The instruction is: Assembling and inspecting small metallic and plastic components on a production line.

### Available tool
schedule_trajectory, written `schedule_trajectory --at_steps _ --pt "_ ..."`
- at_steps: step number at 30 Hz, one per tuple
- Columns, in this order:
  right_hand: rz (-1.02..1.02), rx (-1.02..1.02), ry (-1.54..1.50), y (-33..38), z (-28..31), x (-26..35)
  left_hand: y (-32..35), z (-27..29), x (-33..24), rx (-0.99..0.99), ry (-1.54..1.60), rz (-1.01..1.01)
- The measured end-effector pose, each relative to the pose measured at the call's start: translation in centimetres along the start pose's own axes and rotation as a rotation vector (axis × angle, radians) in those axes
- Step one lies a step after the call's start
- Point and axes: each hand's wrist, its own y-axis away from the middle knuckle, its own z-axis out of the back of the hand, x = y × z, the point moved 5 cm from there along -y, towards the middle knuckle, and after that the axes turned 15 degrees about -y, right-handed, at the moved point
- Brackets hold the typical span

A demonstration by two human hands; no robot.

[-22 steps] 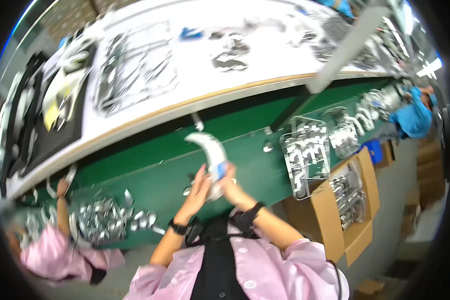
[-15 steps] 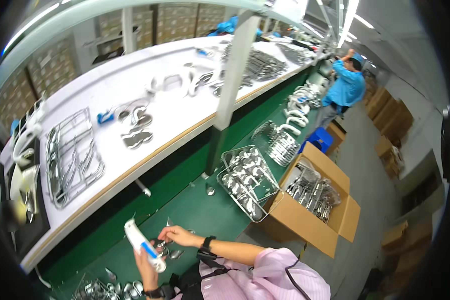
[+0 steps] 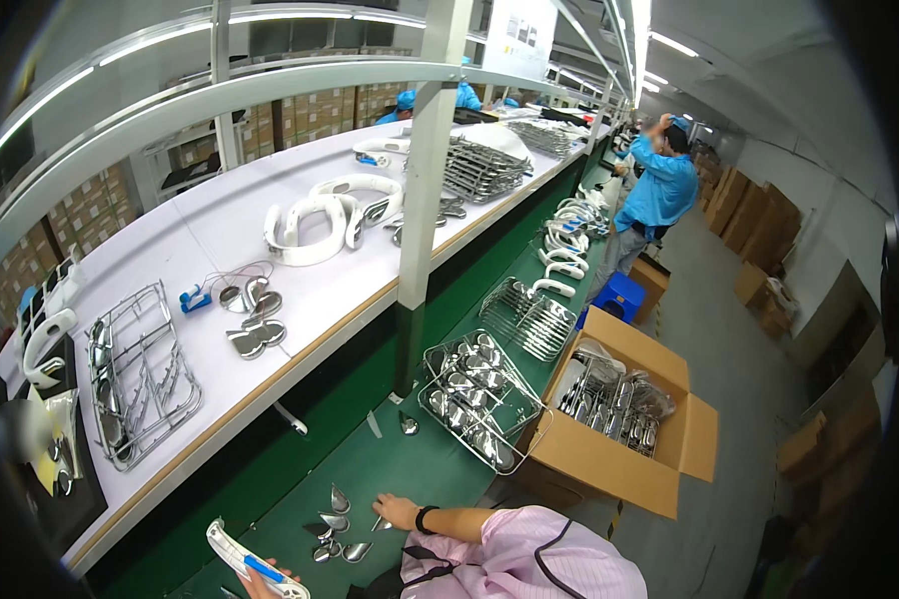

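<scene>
My left hand (image 3: 268, 579) is at the bottom edge, closed round a long white curved plastic part (image 3: 232, 552) with a blue strip. Part of that hand is cut off by the frame. To its right, my right hand (image 3: 398, 510) is low over the green surface (image 3: 370, 467), fingers bent down onto a small shiny leaf-shaped metal piece (image 3: 382, 523). The fingertips are small and partly hidden. Between my hands lie several similar chrome pieces (image 3: 336, 522), pointed at one end. One more shiny piece (image 3: 409, 424) rests farther off, by the post.
Wire racks of chrome parts (image 3: 481, 399) stand ahead, beside an open cardboard box (image 3: 681, 424) of metal parts. The white table (image 3: 200, 250), left, bears white curved parts (image 3: 315, 228) and wire racks. A metal post (image 3: 425, 190) rises at its edge. A person in blue (image 3: 659, 185) stands farther along.
My right hand has moved right, away from the white part, down to the green surface. My left hand has moved lower and left with the white part. The view has shifted.
</scene>
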Motion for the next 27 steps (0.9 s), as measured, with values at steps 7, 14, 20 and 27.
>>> schedule_trajectory --at_steps 7,14,20,27 --pt "-0.570 0.069 -1.113 0.4 1.1 0.0 0.5 -1.3 -1.3 0.055 -0.011 -0.018" --pt "-0.362 0.015 -1.586 0.0 10.8 10.7 1.4 -2.5 -1.9 0.102 0.028 -0.055" --pt "0.099 -0.066 -1.348 -0.4 18.8 19.8 0.7 -6.0 -3.4 0.194 0.417 -0.077" --pt "0.461 -0.340 -0.798 0.7 23.6 28.7 1.9 -6.5 -6.9 0.229 0.518 -0.372"
